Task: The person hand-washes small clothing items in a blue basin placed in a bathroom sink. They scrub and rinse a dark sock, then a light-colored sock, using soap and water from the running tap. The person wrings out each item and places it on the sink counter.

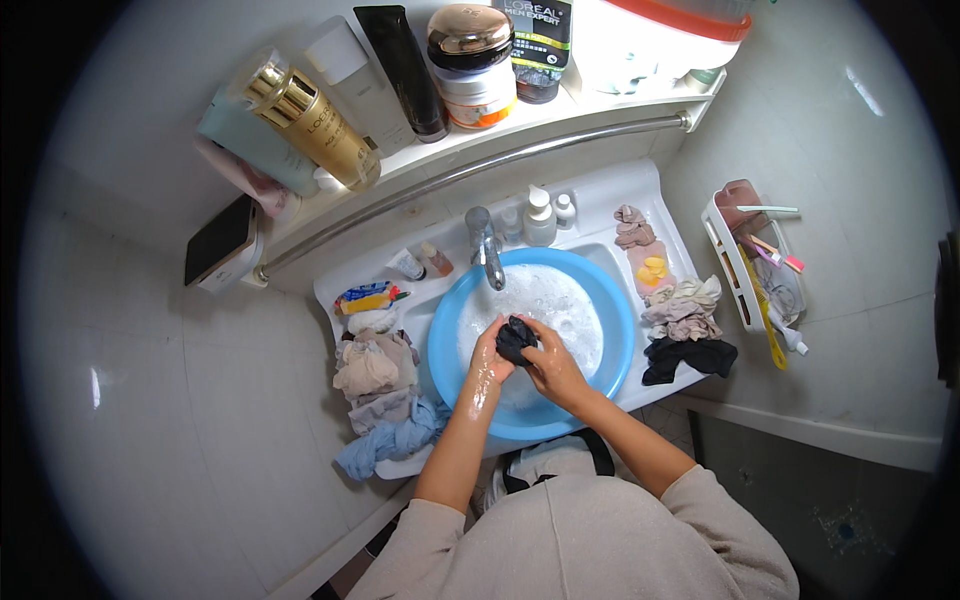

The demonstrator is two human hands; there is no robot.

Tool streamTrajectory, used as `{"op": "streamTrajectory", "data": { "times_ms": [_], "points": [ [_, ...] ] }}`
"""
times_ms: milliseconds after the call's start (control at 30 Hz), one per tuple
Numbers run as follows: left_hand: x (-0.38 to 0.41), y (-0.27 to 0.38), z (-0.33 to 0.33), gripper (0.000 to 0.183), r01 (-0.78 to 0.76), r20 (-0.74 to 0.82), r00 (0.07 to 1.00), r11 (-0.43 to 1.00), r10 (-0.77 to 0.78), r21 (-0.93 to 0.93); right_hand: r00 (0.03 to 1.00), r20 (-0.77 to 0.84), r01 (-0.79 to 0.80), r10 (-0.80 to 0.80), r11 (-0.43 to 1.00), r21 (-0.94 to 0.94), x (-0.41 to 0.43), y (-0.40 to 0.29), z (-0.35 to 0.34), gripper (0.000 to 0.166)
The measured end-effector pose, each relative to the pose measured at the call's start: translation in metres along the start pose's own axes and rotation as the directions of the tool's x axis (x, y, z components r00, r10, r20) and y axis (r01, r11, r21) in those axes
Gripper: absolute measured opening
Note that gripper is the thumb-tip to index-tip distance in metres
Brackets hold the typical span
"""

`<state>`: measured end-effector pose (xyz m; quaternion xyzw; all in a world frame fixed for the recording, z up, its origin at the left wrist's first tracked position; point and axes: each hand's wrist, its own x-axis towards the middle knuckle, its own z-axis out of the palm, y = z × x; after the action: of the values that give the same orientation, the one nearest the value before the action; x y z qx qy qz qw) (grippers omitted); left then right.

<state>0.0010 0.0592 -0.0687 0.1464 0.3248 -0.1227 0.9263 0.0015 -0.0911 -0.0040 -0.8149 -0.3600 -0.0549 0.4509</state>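
Observation:
Both my hands hold a wet, bunched black cloth over a round blue plastic basin of foamy water. My left hand cups the cloth from the left, its wrist wet and shiny. From the right, my right hand grips it with bent fingers. The chrome faucet reaches over the basin's far rim. Damp beige cloths and a twisted light-blue cloth lie left of the basin. On the right are crumpled pale cloths and a black cloth.
Pump bottle and small tubes stand behind the basin on the white sink. Above runs a metal rail below a shelf of cosmetics. A wall caddy with a yellow comb hangs right.

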Motion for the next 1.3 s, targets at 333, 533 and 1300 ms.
{"op": "streamTrajectory", "data": {
  "times_ms": [333,533,1300],
  "points": [
    [-0.019,-0.014,0.036,0.037,-0.218,0.105,0.975,0.772,0.194,0.597,0.782,0.193,-0.53,0.593,0.47,0.706,0.0,0.029,-0.007,0.024],
    [-0.05,0.021,0.049,0.048,-0.082,0.186,0.961,0.43,-0.206,0.899,0.781,0.408,-0.609,0.472,0.433,0.665,0.011,0.036,-0.026,0.026],
    [-0.004,0.009,0.039,0.014,-0.174,0.35,0.931,-0.714,0.106,0.678,0.838,0.544,0.369,0.05,0.681,-0.632,0.041,0.039,0.0,0.01]
  ]
}}
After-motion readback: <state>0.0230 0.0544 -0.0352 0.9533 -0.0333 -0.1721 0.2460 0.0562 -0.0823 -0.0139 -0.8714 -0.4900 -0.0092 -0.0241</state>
